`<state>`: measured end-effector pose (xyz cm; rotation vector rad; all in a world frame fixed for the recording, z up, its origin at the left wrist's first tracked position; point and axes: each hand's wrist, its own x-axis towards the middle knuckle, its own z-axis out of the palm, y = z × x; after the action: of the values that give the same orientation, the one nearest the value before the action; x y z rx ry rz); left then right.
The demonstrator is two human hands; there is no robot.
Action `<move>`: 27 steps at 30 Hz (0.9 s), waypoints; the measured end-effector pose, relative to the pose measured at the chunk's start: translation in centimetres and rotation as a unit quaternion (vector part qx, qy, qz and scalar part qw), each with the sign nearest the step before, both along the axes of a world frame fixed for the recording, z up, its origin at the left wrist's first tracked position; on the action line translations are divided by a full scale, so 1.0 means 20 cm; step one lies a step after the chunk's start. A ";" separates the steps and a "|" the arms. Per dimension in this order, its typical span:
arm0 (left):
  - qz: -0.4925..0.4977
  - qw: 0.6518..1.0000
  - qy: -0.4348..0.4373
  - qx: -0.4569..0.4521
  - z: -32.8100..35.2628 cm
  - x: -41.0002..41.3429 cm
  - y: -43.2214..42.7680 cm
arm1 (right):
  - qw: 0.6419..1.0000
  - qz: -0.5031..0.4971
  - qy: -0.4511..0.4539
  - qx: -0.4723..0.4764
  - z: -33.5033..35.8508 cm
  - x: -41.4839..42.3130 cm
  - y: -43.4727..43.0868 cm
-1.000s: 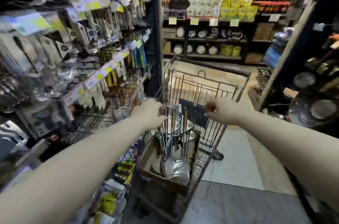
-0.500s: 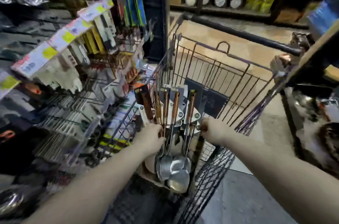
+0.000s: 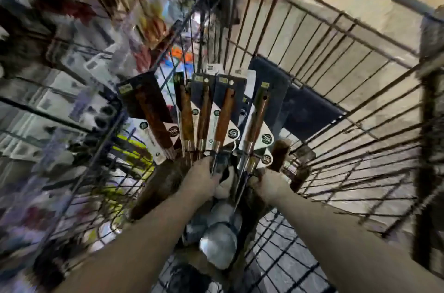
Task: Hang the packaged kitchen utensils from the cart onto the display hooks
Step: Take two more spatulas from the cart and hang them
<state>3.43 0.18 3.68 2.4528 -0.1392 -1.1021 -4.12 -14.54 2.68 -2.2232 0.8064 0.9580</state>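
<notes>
Blurred display racks [image 3: 72, 100] flank the wire cart [image 3: 336, 28], where the packaged utensils [image 3: 223, 124] stand handles-up, the left hand [image 3: 204, 180] gripping their bunched shafts and the right hand [image 3: 269, 184] too blurred to read; lifting several together could snag cards on the wires.

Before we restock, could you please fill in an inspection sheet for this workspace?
Surface: wire cart holding a brown box.
Job's things: carded utensils stand in the box, wooden handles up, bowls down; display rack at left, hooks too blurred to check.
Clutter: dark panel behind the utensils.
Hands: left hand grips utensil shafts; right hand beside the rightmost shaft, grip unclear.
Cables: nothing seen.
Surroundings: tiled floor under the cart.
</notes>
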 end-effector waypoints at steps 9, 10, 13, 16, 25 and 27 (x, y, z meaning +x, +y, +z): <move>0.087 0.995 0.041 -0.014 -0.26 0.00 -0.05 | 0.979 -0.202 -0.002 0.035 -0.30 0.03 0.03; 0.094 0.995 0.044 -0.014 -0.29 0.00 -0.04 | 0.975 -0.219 -0.006 0.041 -0.31 0.03 0.04; 0.122 0.991 0.045 -0.024 -0.31 0.00 -0.05 | 0.957 -0.285 -0.018 0.059 -0.33 0.03 0.06; 0.126 0.991 0.039 -0.026 -0.31 -0.02 -0.04 | 0.933 -0.348 -0.036 0.082 -0.33 0.01 0.10; 0.111 0.993 -0.021 -0.038 -0.12 -0.08 0.04 | 0.894 -0.422 -0.143 0.039 -0.17 -0.10 0.13; 0.101 0.994 -0.040 -0.031 -0.05 -0.07 0.05 | 0.886 -0.426 -0.179 0.020 -0.08 -0.11 0.12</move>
<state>1.95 1.27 2.68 2.3964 0.0494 -0.8995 -6.42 -12.18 1.10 -1.6294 1.3747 0.1244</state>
